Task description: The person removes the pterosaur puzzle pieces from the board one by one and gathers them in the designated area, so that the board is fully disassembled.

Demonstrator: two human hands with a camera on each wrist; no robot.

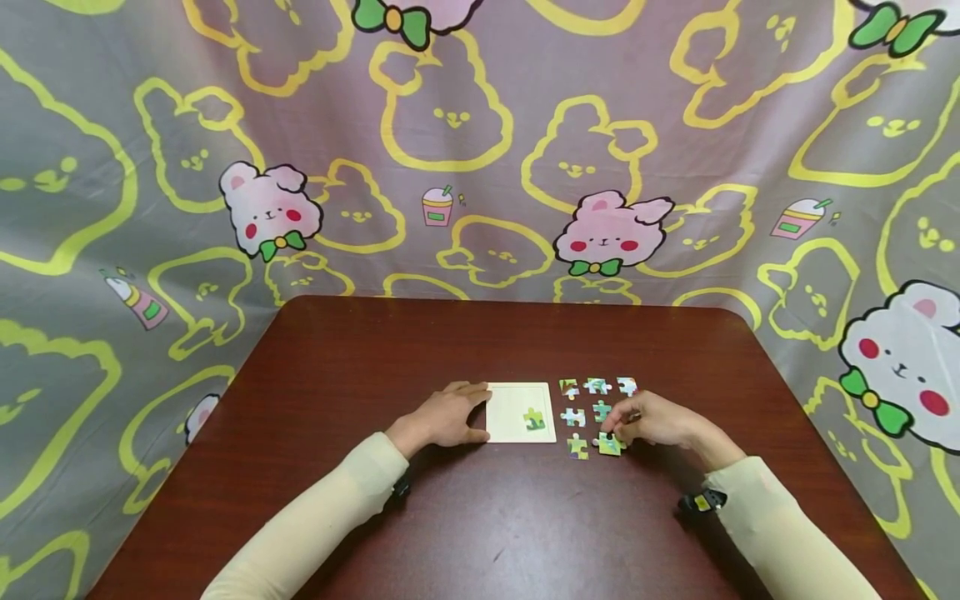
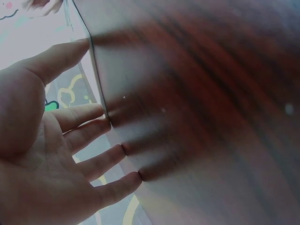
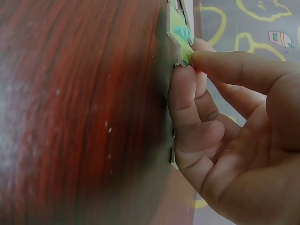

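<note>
My right hand [image 1: 662, 422] pinches a green-yellow jigsaw piece [image 1: 611, 446] between thumb and fingertips, close over the table; the right wrist view shows the thumb on the edge of this piece [image 3: 180, 29]. A pale square puzzle tray [image 1: 510, 412] lies left of it. Inside the tray, toward the lower right, sits one green jigsaw piece [image 1: 534, 419]. Along the tray's left side rests my left hand [image 1: 447, 415], thumb and fingertips touching the edge. From the left wrist, that hand [image 2: 61, 136] appears with fingers extended and spread, fingertips down at the tabletop.
Several loose jigsaw pieces [image 1: 573, 417] lie in rough rows between the tray and my right hand, one [image 1: 627, 385] just beyond the fingers. The brown table [image 1: 480, 508] extends all around. A patterned cloth [image 1: 480, 167] hangs behind the table and at its sides.
</note>
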